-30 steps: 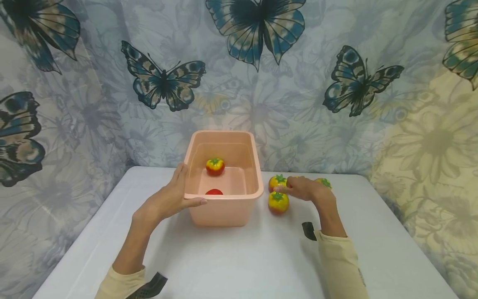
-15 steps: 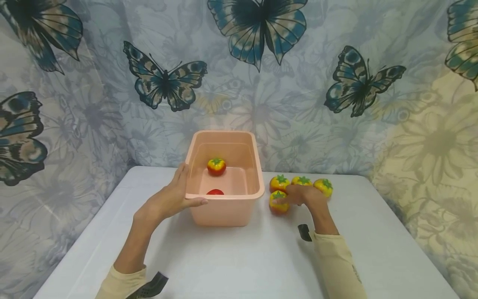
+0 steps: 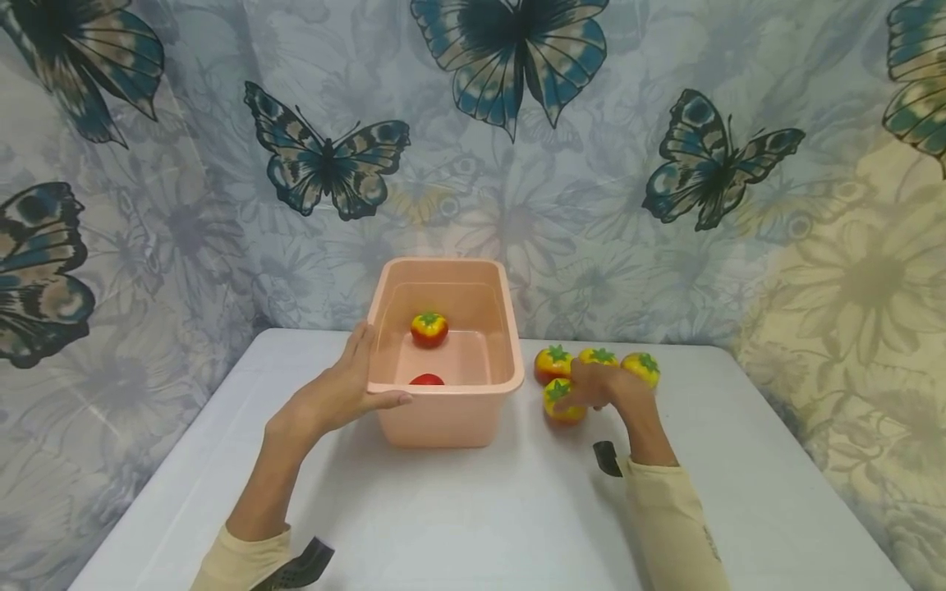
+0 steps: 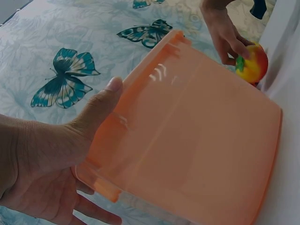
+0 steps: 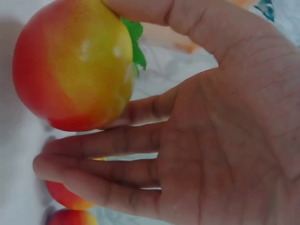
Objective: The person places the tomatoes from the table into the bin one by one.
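Note:
My left hand [image 3: 325, 402] grips the near left corner of a peach plastic bin [image 3: 443, 419], its thumb along the front below the rim and its fingers along the left side. Inside the bin lie a red-and-yellow fruit with a green leafy top [image 3: 429, 330] and a red rounded thing [image 3: 427, 380], mostly hidden by the front rim. Right of the bin, my right hand [image 3: 609, 384] pinches another red-and-yellow fruit [image 5: 75, 65] between thumb and forefinger. In the right wrist view its other fingers stretch out below the fruit.
Behind the right hand several similar fruits stand in a row, a left one [image 3: 553, 363], a middle one [image 3: 599, 356] and a right one [image 3: 641, 369]. The white table [image 3: 458, 525] ends at a butterfly-patterned cloth backdrop [image 3: 576, 213].
My right hand has lowered from above the fruits to the front one and pinched it. That fruit has shifted slightly right. My left hand and the bin stay in place.

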`<state>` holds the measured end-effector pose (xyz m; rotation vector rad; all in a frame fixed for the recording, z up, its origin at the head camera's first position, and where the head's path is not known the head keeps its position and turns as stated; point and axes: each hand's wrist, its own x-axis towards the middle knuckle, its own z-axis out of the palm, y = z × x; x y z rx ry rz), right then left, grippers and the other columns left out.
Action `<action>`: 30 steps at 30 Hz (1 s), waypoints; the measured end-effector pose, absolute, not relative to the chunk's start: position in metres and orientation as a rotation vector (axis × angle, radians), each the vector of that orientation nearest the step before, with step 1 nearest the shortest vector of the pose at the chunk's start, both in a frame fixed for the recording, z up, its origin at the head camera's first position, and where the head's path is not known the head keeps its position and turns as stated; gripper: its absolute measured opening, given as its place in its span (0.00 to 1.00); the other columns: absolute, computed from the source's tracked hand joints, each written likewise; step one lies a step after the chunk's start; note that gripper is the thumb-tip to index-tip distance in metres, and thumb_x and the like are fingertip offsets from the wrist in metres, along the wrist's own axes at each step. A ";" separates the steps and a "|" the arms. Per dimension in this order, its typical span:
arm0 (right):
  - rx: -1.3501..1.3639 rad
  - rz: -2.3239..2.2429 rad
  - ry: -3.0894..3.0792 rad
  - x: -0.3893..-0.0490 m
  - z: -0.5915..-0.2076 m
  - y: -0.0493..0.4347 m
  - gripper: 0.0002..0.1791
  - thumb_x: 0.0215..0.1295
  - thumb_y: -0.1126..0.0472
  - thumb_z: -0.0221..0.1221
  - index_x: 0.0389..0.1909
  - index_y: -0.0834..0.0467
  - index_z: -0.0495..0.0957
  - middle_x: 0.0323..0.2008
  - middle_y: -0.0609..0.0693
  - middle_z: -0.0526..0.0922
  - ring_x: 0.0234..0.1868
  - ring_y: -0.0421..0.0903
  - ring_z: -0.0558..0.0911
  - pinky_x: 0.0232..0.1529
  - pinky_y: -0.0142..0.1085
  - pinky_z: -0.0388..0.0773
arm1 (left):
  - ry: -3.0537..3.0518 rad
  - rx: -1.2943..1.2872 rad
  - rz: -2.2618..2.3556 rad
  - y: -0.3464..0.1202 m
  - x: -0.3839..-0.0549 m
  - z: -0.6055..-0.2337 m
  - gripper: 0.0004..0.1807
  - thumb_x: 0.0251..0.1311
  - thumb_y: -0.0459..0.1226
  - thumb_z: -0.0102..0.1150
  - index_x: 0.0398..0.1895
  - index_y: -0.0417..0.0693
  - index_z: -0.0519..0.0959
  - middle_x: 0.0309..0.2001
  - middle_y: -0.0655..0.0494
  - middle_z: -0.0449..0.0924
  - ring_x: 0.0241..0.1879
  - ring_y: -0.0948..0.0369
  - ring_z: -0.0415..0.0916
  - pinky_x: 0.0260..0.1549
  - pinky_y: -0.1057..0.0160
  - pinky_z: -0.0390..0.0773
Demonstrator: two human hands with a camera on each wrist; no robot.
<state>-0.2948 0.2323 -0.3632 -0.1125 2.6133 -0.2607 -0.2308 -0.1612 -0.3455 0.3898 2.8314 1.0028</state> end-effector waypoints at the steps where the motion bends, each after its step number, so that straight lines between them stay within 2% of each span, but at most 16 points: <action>1: -0.104 -0.281 2.611 -0.293 -0.361 0.233 0.40 0.61 0.38 0.68 0.65 0.63 0.74 0.45 0.57 0.83 0.45 0.54 0.81 0.49 0.49 0.81 | 2.830 0.389 1.003 -0.161 -0.231 -0.346 0.76 0.55 0.68 0.69 0.85 0.48 0.24 0.86 0.40 0.28 0.78 0.34 0.58 0.70 0.34 0.70; 3: -0.085 -0.316 2.602 -0.290 -0.355 0.234 0.53 0.61 0.40 0.68 0.79 0.63 0.58 0.63 0.64 0.78 0.58 0.60 0.79 0.62 0.61 0.77 | 2.828 0.386 1.002 -0.161 -0.231 -0.346 0.76 0.55 0.68 0.69 0.84 0.48 0.23 0.86 0.40 0.29 0.78 0.34 0.58 0.70 0.34 0.70; 4: -0.098 -0.329 2.598 -0.288 -0.353 0.235 0.58 0.61 0.42 0.67 0.83 0.62 0.48 0.72 0.66 0.71 0.65 0.63 0.75 0.68 0.66 0.72 | 2.828 0.384 0.998 -0.161 -0.231 -0.346 0.76 0.55 0.68 0.69 0.84 0.48 0.23 0.86 0.40 0.28 0.78 0.34 0.57 0.70 0.33 0.70; 5: -0.110 -0.339 2.598 -0.287 -0.351 0.237 0.61 0.61 0.43 0.67 0.84 0.62 0.42 0.78 0.67 0.64 0.70 0.64 0.72 0.70 0.69 0.67 | 2.827 0.387 1.004 -0.161 -0.231 -0.346 0.76 0.55 0.68 0.69 0.84 0.48 0.23 0.86 0.40 0.29 0.78 0.34 0.58 0.70 0.34 0.70; 7: -0.169 -0.354 2.619 -0.286 -0.347 0.239 0.61 0.61 0.46 0.66 0.85 0.61 0.39 0.82 0.68 0.53 0.76 0.66 0.65 0.73 0.71 0.62 | 2.829 0.391 1.005 -0.161 -0.232 -0.346 0.76 0.55 0.67 0.69 0.84 0.48 0.23 0.86 0.40 0.29 0.78 0.34 0.58 0.70 0.33 0.70; 10: -0.298 -0.414 2.695 -0.286 -0.342 0.243 0.54 0.61 0.52 0.67 0.81 0.63 0.49 0.75 0.68 0.67 0.68 0.62 0.73 0.70 0.65 0.71 | 2.825 0.398 1.024 -0.160 -0.232 -0.346 0.76 0.55 0.67 0.69 0.85 0.49 0.23 0.86 0.41 0.30 0.77 0.35 0.60 0.69 0.34 0.72; 12: -0.390 -0.472 2.749 -0.286 -0.339 0.245 0.45 0.61 0.54 0.66 0.74 0.65 0.56 0.64 0.66 0.77 0.58 0.58 0.78 0.62 0.57 0.78 | 2.823 0.398 1.033 -0.160 -0.232 -0.346 0.76 0.55 0.67 0.70 0.85 0.50 0.23 0.86 0.41 0.30 0.77 0.35 0.61 0.69 0.34 0.72; 14: -0.478 -0.561 2.807 -0.285 -0.336 0.247 0.38 0.63 0.56 0.64 0.68 0.64 0.59 0.54 0.62 0.78 0.51 0.55 0.78 0.54 0.51 0.80 | 2.821 0.400 1.037 -0.160 -0.232 -0.345 0.76 0.55 0.67 0.70 0.85 0.51 0.23 0.86 0.41 0.30 0.77 0.35 0.61 0.69 0.33 0.72; 15: -0.510 -0.609 2.826 -0.285 -0.334 0.248 0.36 0.63 0.57 0.62 0.68 0.64 0.59 0.54 0.61 0.78 0.50 0.54 0.78 0.53 0.50 0.79 | 2.821 0.399 1.034 -0.160 -0.232 -0.345 0.76 0.55 0.67 0.70 0.84 0.50 0.23 0.86 0.41 0.30 0.77 0.35 0.61 0.69 0.33 0.72; 17: -0.565 -0.703 2.846 -0.283 -0.330 0.250 0.37 0.66 0.58 0.58 0.73 0.65 0.58 0.59 0.63 0.76 0.55 0.57 0.77 0.59 0.54 0.79 | 2.822 0.397 1.027 -0.160 -0.232 -0.345 0.76 0.54 0.67 0.69 0.84 0.50 0.23 0.86 0.41 0.30 0.77 0.35 0.60 0.69 0.33 0.71; 20: -0.607 -0.804 2.886 -0.280 -0.326 0.252 0.39 0.69 0.58 0.52 0.79 0.61 0.54 0.69 0.64 0.70 0.64 0.62 0.73 0.68 0.65 0.71 | 2.828 0.394 1.004 -0.161 -0.231 -0.345 0.76 0.55 0.68 0.68 0.85 0.50 0.23 0.86 0.41 0.29 0.78 0.34 0.59 0.69 0.33 0.71; 22: -0.616 -0.862 2.927 -0.279 -0.324 0.251 0.39 0.72 0.56 0.51 0.81 0.58 0.53 0.72 0.63 0.68 0.67 0.63 0.71 0.71 0.67 0.68 | 2.833 0.392 0.991 -0.161 -0.231 -0.345 0.76 0.55 0.68 0.68 0.84 0.49 0.23 0.86 0.40 0.28 0.78 0.34 0.58 0.69 0.33 0.71; 24: -0.620 -0.925 2.974 -0.278 -0.322 0.249 0.38 0.74 0.52 0.53 0.80 0.56 0.53 0.68 0.62 0.71 0.63 0.61 0.73 0.67 0.64 0.73 | 2.836 0.382 0.984 -0.162 -0.231 -0.345 0.76 0.55 0.69 0.68 0.84 0.49 0.23 0.86 0.40 0.28 0.78 0.34 0.58 0.69 0.33 0.71; 26: -0.654 -1.013 3.026 -0.277 -0.321 0.246 0.41 0.72 0.49 0.61 0.79 0.57 0.55 0.64 0.61 0.74 0.57 0.59 0.77 0.63 0.60 0.78 | 2.836 0.382 0.988 -0.161 -0.231 -0.346 0.76 0.55 0.68 0.68 0.84 0.48 0.23 0.86 0.40 0.29 0.78 0.34 0.59 0.69 0.33 0.71; 30: -0.797 -1.157 3.150 -0.274 -0.320 0.237 0.49 0.58 0.56 0.76 0.72 0.63 0.56 0.56 0.64 0.79 0.49 0.58 0.84 0.54 0.56 0.86 | 2.829 0.367 0.988 -0.161 -0.231 -0.346 0.76 0.55 0.68 0.68 0.84 0.47 0.23 0.86 0.40 0.28 0.78 0.34 0.58 0.70 0.34 0.71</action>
